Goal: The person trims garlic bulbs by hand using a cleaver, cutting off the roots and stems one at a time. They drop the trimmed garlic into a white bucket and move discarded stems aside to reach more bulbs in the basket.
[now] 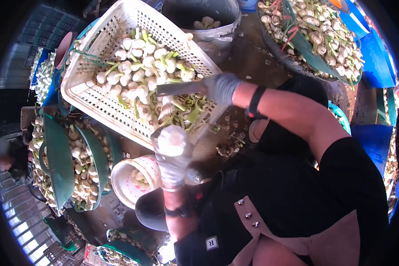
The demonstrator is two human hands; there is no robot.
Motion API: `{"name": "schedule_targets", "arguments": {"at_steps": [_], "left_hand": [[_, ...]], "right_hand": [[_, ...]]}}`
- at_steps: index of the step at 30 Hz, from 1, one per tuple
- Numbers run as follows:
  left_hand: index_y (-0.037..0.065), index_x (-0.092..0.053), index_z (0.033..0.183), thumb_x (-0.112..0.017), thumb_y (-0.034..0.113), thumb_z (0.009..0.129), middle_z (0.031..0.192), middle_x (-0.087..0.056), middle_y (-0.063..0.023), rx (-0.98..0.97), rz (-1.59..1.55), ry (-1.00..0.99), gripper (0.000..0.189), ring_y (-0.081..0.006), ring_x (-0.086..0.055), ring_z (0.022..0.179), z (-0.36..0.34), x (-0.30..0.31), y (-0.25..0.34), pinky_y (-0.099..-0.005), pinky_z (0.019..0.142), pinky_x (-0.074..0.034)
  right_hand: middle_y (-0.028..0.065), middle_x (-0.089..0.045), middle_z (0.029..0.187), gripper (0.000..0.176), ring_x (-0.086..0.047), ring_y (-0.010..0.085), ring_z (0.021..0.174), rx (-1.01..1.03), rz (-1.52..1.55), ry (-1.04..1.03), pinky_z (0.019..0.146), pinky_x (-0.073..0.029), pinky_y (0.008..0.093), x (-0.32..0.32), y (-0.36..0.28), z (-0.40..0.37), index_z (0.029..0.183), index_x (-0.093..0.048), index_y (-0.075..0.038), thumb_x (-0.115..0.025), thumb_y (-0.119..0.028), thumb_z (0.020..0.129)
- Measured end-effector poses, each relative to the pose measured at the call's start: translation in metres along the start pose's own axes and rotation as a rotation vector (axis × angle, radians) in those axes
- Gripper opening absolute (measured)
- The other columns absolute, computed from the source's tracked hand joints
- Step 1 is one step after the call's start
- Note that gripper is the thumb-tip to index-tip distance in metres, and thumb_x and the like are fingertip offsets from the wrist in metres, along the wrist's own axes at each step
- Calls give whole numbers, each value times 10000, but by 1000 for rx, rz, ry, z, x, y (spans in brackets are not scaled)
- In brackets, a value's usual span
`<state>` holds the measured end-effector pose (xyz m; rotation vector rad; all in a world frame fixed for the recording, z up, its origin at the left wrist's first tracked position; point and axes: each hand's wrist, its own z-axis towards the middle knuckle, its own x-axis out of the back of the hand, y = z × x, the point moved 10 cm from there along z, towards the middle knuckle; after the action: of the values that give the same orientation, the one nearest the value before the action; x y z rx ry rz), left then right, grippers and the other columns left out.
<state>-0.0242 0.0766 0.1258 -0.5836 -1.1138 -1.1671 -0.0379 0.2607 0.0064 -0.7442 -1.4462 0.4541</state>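
Observation:
My right hand point(224, 88), in a grey-white glove, is closed around the handle of a knife. The broad flat knife blade point(177, 89) points left over a white perforated plastic basket point(99, 95). Garlic bulbs point(139, 71) with short green stalks lie in this basket, with cut stalks and leaf scraps point(193, 114) at its near end. My left hand point(174, 162), gloved too, is closed on a pale garlic bulb point(172, 141) just outside the basket's near rim. Glare washes out the bulb's detail.
Below the basket stands a white bucket point(119, 179) with a few bulbs inside. A dark bucket point(228, 33) is behind the basket. Green tubs point(60, 159) of garlic stand left, another heaped tub point(270, 48) upper right. Another person point(15, 157) is at the far left.

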Motion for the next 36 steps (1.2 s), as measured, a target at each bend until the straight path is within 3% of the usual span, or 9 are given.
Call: {"name": "schedule_targets", "arguments": {"at_steps": [6,8,13,14,19,24,32,34,36], "left_hand": [[101,-578,1090,-658,154,795,1089,-607,-101,26,100,-203,311,-297,-562,1058,-15,-69,-35,-410,967,-415],[53,-431,1286,-688,105,797,1209,-524,-130,584,-990,17,555,-263,-513,1138,12,-52,-31,-393,1015,-374],[31,-244,1423,-668,170,855,1334,-390,-137,376,-1169,124,722,-245,-421,1204,16,-68,-49,-373,995,-391],[17,-309,1396,-661,213,857,1300,-448,-131,774,-1295,105,674,-239,-463,1167,6,-79,-67,-370,956,-418],[-30,-470,1276,-685,223,813,1148,-581,-166,977,-608,-85,569,-255,-556,1050,-13,-169,-171,-344,912,-434],[239,-569,1240,-579,261,823,1435,-373,-126,561,161,-629,418,-316,-280,1367,37,-204,-149,-475,1093,-256],[261,-613,1157,-545,320,870,1422,-381,-153,278,287,-587,302,-345,-289,1352,49,-168,-121,-499,1083,-250],[261,-614,1149,-559,311,860,1422,-380,-154,282,310,-592,298,-341,-292,1350,53,-160,-115,-497,1072,-268],[275,-609,1165,-562,267,854,1435,-363,-159,283,296,-457,314,-363,-289,1347,57,-141,-106,-476,1080,-280]], "right_hand": [[31,-602,697,474,-553,141,589,-199,685,-160,546,-473,313,4,-63,-12,947,-633,-30,-668,-485,820],[-16,-583,719,474,-511,64,595,-257,920,-280,505,-428,244,-16,-73,-25,1008,-641,-27,-683,-461,822],[-42,-496,589,515,-438,41,449,-176,895,58,376,-335,210,75,-66,-11,1077,-628,-34,-703,-462,801],[-51,-466,547,485,-412,41,407,-172,854,183,339,-304,208,114,-74,-11,1024,-640,-48,-701,-473,798],[-56,-519,636,244,-425,76,484,-569,988,432,408,-327,242,162,30,20,807,-618,-186,-735,-394,758],[-61,-539,653,242,-396,51,365,-456,1310,560,312,-291,186,128,39,30,996,-619,-162,-717,-299,823],[16,-521,626,286,-541,162,497,-358,622,-86,489,-447,317,46,-2,28,897,-577,-100,-685,-355,825],[82,-563,649,359,-588,263,576,293,-155,65,567,-480,390,28,-26,31,919,-574,-82,-658,-419,828],[133,-601,685,439,-610,334,649,-47,-20,-123,644,-488,436,44,-36,17,942,-581,-75,-624,-497,826]]}}
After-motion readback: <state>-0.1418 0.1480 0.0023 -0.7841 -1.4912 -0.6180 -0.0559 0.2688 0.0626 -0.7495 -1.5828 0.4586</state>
